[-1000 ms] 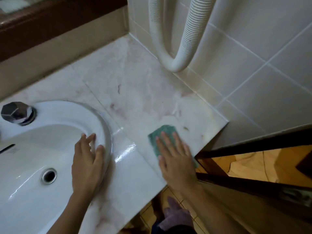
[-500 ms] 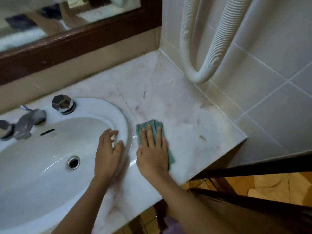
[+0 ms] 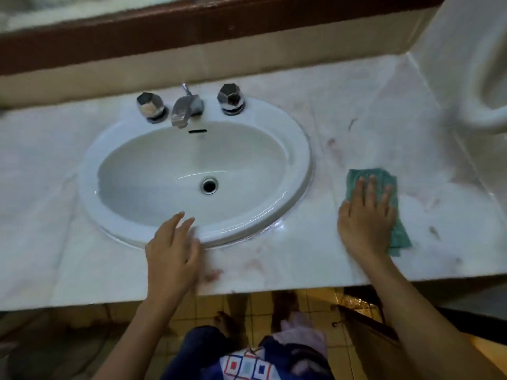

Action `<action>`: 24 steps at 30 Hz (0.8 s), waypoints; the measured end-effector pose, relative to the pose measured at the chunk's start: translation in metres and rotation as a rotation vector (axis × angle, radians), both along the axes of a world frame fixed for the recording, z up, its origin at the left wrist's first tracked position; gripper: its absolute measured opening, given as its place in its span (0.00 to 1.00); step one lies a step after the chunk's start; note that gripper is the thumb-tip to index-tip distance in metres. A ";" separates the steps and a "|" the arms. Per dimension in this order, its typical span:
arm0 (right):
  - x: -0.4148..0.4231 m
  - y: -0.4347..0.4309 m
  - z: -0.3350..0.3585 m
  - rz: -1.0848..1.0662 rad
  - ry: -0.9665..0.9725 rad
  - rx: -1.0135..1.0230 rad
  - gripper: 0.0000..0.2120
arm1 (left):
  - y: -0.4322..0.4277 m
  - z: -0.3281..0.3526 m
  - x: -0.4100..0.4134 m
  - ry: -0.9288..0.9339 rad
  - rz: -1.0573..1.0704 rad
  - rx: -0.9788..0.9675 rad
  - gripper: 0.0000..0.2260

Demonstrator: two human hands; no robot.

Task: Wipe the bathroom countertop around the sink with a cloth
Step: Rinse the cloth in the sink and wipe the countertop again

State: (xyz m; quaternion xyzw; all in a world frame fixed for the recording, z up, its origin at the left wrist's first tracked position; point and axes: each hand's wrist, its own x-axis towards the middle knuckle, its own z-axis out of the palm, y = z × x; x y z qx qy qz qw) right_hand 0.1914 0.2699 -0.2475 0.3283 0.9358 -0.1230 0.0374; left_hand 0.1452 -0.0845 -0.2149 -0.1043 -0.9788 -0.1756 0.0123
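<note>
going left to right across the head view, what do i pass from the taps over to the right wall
left tap knob → faucet spout → right tap knob → green cloth, with the right hand pressing flat on it → white hose by the wall

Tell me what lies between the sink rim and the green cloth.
Only bare marble countertop, crossed by a joint line and faint reddish stains. No object stands between the sink rim and the cloth, as the head view shows.

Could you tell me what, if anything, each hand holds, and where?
The right hand presses flat on the middle of the green cloth; the left hand holds nothing.
</note>
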 end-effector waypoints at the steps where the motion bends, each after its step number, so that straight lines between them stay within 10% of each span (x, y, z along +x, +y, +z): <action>1: 0.000 -0.009 -0.001 0.002 0.011 -0.006 0.29 | -0.011 0.000 0.005 -0.002 0.037 -0.010 0.20; 24: 0.036 -0.127 0.002 0.248 -0.080 0.078 0.30 | -0.083 -0.015 -0.008 -0.058 -0.290 0.009 0.28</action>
